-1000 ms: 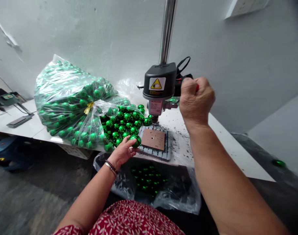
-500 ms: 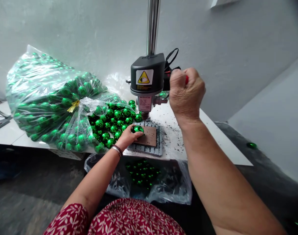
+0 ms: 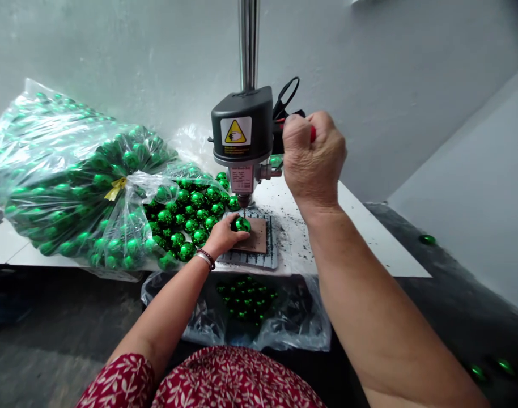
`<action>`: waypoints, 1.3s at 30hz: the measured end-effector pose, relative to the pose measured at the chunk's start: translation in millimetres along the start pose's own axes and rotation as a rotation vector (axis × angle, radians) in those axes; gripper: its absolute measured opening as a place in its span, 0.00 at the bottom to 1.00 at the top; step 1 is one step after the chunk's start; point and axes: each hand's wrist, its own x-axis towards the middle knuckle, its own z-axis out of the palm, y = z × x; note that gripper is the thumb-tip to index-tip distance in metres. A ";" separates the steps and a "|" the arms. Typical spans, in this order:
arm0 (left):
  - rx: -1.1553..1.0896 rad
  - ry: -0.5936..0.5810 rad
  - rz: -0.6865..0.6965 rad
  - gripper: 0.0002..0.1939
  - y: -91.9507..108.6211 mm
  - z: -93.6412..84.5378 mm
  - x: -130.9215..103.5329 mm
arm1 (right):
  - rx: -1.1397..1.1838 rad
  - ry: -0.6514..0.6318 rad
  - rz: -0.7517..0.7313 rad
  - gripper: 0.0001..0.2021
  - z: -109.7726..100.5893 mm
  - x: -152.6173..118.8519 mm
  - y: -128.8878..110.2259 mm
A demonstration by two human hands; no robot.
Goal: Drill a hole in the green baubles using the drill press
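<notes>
My left hand (image 3: 225,234) grips a shiny green ball (image 3: 242,225) between thumb and fingers, on a brown board (image 3: 256,238) lying over the grey slotted base plate (image 3: 270,258). Directly above the ball is the bit of a bench drill (image 3: 242,124); whether it touches the ball I cannot tell. My right hand (image 3: 315,158) is closed around the drill's lever, whose red part (image 3: 313,134) shows beside the fingers. Loose green balls (image 3: 197,199) lie close to my left hand.
A big tied clear bag (image 3: 67,187) of green balls fills the table's left side. Dark shavings litter the white table (image 3: 348,226). Below its front edge hangs an opened plastic bag (image 3: 310,331) holding more balls. A few balls, one by the wall (image 3: 427,239), lie on the floor.
The held ball has shifted right relative to the drill and now sits under the bit. My right hand stays on the lever. The whole view has swung slightly right.
</notes>
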 end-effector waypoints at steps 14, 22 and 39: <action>-0.031 -0.037 0.058 0.35 -7.5 13.1 2.9 | 0.072 0.012 -0.056 0.16 -4.9 -10.2 8.3; 0.014 -0.033 0.054 0.35 -8.1 16.7 0.4 | 0.079 0.093 -0.106 0.17 -5.7 -30.0 18.1; 0.018 -0.043 0.049 0.35 -11.5 18.2 -1.2 | -0.019 0.249 -0.273 0.12 -2.4 -52.5 39.7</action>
